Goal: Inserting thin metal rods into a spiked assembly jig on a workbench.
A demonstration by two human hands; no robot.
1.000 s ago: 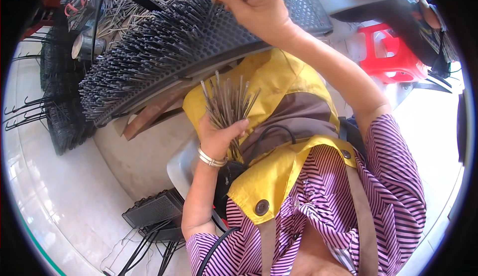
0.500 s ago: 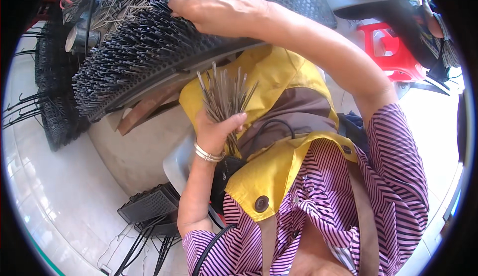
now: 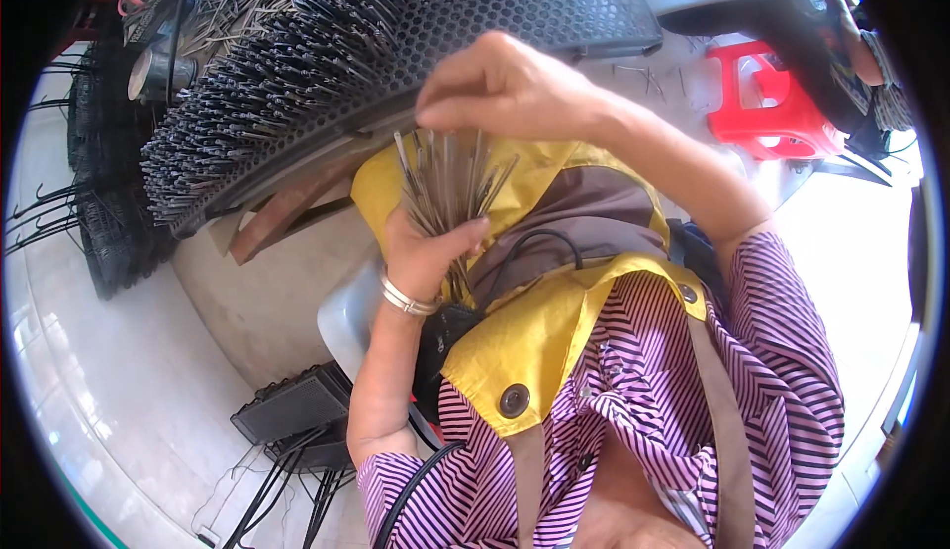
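My left hand [image 3: 426, 247] is wrapped round a bundle of thin grey metal rods [image 3: 450, 188], which fan out upward from the fist. Just above their tips is my right hand [image 3: 505, 89], thumb and fingers drawn together in a pinch. Whatever lies between those fingers is hidden. Beyond both hands stretches a dark perforated board [image 3: 515, 14], its left part packed with upright thin dark rods [image 3: 267, 84]. The board's right part shows bare holes.
Loose rods [image 3: 242, 4] lie heaped behind the board, near a metal can [image 3: 158, 74]. Black hooked racks [image 3: 109, 183] hang at left; more black perforated racks [image 3: 297, 410] stand lower left. A red stool [image 3: 767, 103] is at right. A yellow apron [image 3: 534, 351] covers my lap.
My right hand has left the standing rods on the board and come down rightward, close over the bundle's tips. My left hand has barely moved and still grips the bundle.
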